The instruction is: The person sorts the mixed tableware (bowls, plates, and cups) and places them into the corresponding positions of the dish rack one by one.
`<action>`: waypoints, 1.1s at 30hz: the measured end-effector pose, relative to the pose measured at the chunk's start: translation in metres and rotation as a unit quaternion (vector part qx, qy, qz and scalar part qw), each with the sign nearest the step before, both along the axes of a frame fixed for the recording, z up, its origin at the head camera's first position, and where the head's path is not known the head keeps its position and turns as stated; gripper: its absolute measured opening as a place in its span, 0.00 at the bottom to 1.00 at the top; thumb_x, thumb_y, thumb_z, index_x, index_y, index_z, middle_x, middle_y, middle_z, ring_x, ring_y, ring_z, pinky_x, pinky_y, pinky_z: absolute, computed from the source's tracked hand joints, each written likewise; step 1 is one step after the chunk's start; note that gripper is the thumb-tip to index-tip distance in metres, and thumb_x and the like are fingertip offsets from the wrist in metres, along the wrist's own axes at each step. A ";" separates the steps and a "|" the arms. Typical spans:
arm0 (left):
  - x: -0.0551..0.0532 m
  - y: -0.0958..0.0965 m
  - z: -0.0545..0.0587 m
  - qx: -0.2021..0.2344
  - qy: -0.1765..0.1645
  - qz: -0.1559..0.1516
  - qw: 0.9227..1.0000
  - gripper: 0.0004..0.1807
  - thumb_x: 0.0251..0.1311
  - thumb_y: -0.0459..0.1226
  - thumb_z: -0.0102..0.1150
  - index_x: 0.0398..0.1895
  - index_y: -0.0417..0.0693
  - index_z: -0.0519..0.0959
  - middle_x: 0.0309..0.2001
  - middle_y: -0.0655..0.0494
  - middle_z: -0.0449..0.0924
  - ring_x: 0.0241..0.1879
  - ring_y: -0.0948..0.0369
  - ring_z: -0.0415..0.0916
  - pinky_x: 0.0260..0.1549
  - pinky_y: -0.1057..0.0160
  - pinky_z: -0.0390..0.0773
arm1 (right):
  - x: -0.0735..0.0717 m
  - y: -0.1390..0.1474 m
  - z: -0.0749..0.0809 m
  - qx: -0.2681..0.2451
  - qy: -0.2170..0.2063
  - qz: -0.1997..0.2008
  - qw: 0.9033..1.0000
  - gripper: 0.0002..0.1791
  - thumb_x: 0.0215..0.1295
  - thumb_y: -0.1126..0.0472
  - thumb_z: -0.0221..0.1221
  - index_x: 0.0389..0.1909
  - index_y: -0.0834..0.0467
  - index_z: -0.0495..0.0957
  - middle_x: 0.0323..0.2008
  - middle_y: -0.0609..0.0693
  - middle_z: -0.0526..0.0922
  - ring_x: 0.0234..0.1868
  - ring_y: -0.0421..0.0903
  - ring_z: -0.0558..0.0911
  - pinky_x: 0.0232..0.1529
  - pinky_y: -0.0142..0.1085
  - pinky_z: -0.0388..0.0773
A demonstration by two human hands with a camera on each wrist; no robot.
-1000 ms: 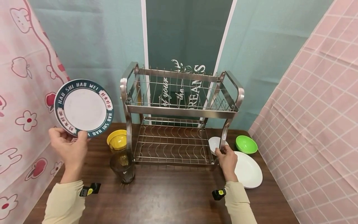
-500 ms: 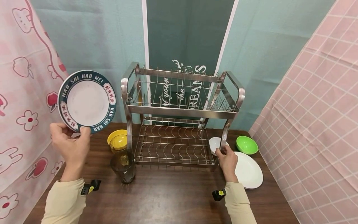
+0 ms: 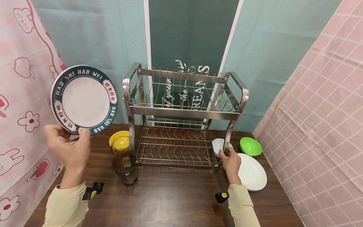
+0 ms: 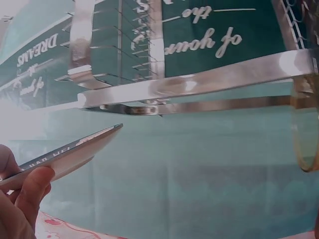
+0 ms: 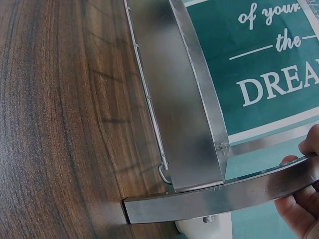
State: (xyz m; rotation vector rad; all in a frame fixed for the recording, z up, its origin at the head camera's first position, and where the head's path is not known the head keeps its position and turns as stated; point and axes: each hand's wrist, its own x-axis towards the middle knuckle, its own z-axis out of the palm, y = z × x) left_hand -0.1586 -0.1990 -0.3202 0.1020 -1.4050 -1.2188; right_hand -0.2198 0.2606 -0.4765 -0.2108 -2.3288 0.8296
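Note:
My left hand (image 3: 69, 148) pinches the lower rim of a round plate (image 3: 85, 102) with a dark teal lettered border, thumb on its front face. The plate is held up off the table, left of a two-tier metal dish rack (image 3: 181, 112). In the left wrist view the plate (image 4: 65, 157) shows edge-on, below the rack's frame (image 4: 189, 82). My right hand (image 3: 231, 162) grips the rack's front right leg low down. The right wrist view shows the fingers (image 5: 294, 214) curled round that metal leg (image 5: 239, 196). Both rack tiers hold no dishes.
Left of the rack stand a yellow bowl (image 3: 118, 138) and a dark clear glass (image 3: 126, 171). To its right are a white bowl (image 3: 217, 145), a green bowl (image 3: 250, 146) and a white oval plate (image 3: 252, 173). Curtains enclose the wooden table (image 3: 170, 195).
The lettered plate has risen in my left hand and appears larger. My right hand has stayed on the rack leg, and the rack has not moved.

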 end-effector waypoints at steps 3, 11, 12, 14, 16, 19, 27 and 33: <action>0.005 0.005 0.007 0.016 0.014 -0.013 1.000 0.15 0.38 0.20 0.47 0.25 0.48 0.66 0.26 0.58 0.66 0.19 0.65 0.62 0.21 0.73 0.62 | 0.000 0.000 0.000 0.001 0.001 0.001 1.000 0.09 0.49 0.61 0.64 0.23 0.63 0.76 0.21 0.57 0.82 0.22 0.59 0.75 0.27 0.50 0.65; 0.014 0.013 0.018 0.017 0.033 -0.019 0.999 0.13 0.38 0.21 0.47 0.25 0.46 0.67 0.28 0.59 0.66 0.20 0.65 0.62 0.22 0.73 0.62 | 0.000 -0.001 0.000 0.001 -0.003 0.002 1.000 0.09 0.50 0.61 0.64 0.24 0.63 0.76 0.21 0.58 0.81 0.22 0.59 0.75 0.27 0.50 0.65; 0.015 0.013 0.019 0.015 0.035 -0.017 0.999 0.12 0.38 0.21 0.47 0.25 0.45 0.67 0.28 0.60 0.66 0.20 0.65 0.62 0.22 0.73 0.62 | 0.000 -0.001 0.000 0.001 -0.004 0.002 1.000 0.09 0.50 0.61 0.64 0.24 0.64 0.76 0.21 0.58 0.81 0.22 0.59 0.75 0.27 0.50 0.65; 0.017 0.015 0.022 0.012 0.039 -0.013 0.999 0.11 0.38 0.21 0.47 0.24 0.44 0.67 0.28 0.61 0.66 0.20 0.65 0.62 0.23 0.73 0.62 | 0.000 -0.001 0.000 0.000 -0.007 0.002 1.000 0.09 0.50 0.61 0.64 0.24 0.64 0.76 0.21 0.58 0.81 0.22 0.59 0.75 0.27 0.50 0.65; 0.020 0.017 0.024 0.011 0.043 -0.010 0.999 0.10 0.37 0.22 0.48 0.24 0.43 0.67 0.28 0.62 0.66 0.20 0.66 0.62 0.23 0.73 0.62 | 0.000 -0.001 -0.001 -0.001 -0.009 0.001 1.000 0.09 0.50 0.61 0.63 0.24 0.64 0.76 0.21 0.58 0.81 0.23 0.59 0.75 0.28 0.50 0.65; 0.023 0.021 0.029 0.011 0.051 -0.007 0.999 0.09 0.37 0.22 0.48 0.24 0.41 0.68 0.28 0.62 0.66 0.20 0.66 0.62 0.24 0.73 0.62 | 0.001 -0.001 -0.001 -0.003 -0.008 -0.001 1.000 0.09 0.50 0.61 0.64 0.24 0.64 0.76 0.22 0.58 0.81 0.23 0.59 0.75 0.28 0.50 0.65; 0.027 0.030 0.040 0.015 0.066 -0.002 0.998 0.06 0.37 0.23 0.49 0.23 0.37 0.69 0.28 0.62 0.66 0.20 0.66 0.63 0.23 0.74 0.63 | 0.001 -0.001 0.000 -0.006 -0.005 0.000 1.000 0.09 0.50 0.62 0.63 0.24 0.64 0.76 0.21 0.58 0.81 0.22 0.59 0.75 0.27 0.49 0.65; 0.029 0.035 0.046 0.024 0.071 0.000 0.997 0.08 0.36 0.22 0.49 0.23 0.38 0.70 0.28 0.61 0.66 0.21 0.66 0.63 0.23 0.73 0.63 | 0.002 -0.002 0.001 -0.010 -0.012 -0.003 1.000 0.09 0.51 0.62 0.63 0.26 0.65 0.77 0.23 0.59 0.82 0.24 0.60 0.77 0.28 0.50 0.66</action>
